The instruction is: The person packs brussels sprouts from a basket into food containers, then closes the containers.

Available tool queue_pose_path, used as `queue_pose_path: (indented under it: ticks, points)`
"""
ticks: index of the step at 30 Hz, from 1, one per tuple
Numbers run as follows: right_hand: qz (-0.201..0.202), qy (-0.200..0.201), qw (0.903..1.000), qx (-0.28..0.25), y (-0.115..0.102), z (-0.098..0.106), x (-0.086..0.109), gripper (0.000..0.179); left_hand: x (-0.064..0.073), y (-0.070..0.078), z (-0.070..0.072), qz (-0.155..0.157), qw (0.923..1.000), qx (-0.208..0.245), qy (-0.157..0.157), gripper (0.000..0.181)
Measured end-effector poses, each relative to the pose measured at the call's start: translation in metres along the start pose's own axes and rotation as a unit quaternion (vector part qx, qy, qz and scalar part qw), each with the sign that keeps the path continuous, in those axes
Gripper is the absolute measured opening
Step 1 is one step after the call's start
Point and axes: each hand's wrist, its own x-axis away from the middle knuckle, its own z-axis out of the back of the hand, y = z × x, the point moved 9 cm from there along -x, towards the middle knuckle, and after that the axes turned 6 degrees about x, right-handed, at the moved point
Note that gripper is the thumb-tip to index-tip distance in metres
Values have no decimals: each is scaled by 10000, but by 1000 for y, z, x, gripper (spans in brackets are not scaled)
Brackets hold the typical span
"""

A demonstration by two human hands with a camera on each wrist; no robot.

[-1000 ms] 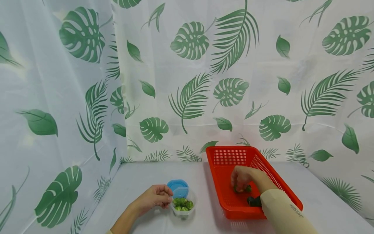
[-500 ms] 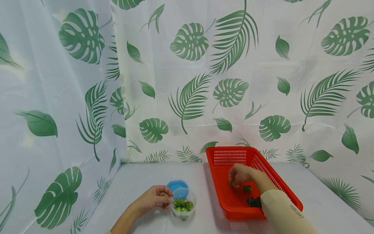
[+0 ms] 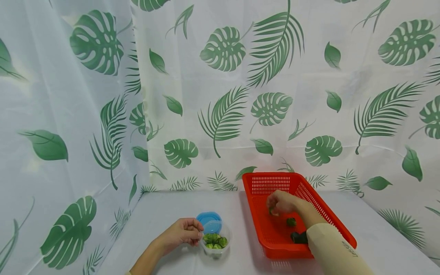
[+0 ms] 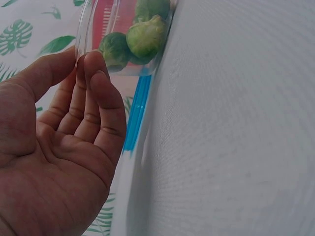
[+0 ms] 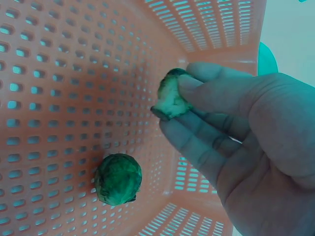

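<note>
Closest, low on the right, a cream sleeve (image 3: pixel 333 248), cutting across the near rim of a red basket (image 3: pixel 285 252) and covering part of that edge. By the cuff, a small dark object (image 3: pixel 300 237), too unclear to name. Over to the left, the left hand (image 3: pixel 185 231), fingers curled inward, thumb and fingertips pinching the left rim of a clear tub (image 3: pixel 227 232). Inside the tub, several green sprouts (image 3: pixel 222 241) bunched together. Just behind, partly seen through the clear side, a blue lid (image 3: pixel 209 221) on the white table (image 3: pixel 237 225). Then a strip of tabletop and the raised left wall of the basket, standing between tub and right hand (image 3: pixel 283 201).

On the basket floor, apart from the fingers, one loose sprout (image 3: pixel 291 222). A little farther in, the right hand, narrowed around a held sprout (image 5: pixel 170 103), thumb against a pale side; impossible to tell whether touching the floor below. Beyond, the slotted far wall of the basket, and close behind it a white curtain (image 3: pixel 223 84) printed with green leaves, with more leaf-printed cloth along the left.
</note>
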Motion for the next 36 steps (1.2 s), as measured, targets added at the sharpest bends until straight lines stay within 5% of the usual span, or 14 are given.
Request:
queue_pose_path:
  ticks: [15, 26, 36]
  points:
    - [270, 539, 9982, 11, -6, 11, -4, 18, 0, 0, -1, -15, 10000, -16, -30, 38]
    - [727, 1319, 9885, -163, -12, 26, -7, 21, 1, 1, -1, 10, 10000, -20, 28, 37]
    - [925, 1590, 9825, -302, -19, 32, -7, 24, 2, 2, -1, 24, 10000, 29, 48, 38]
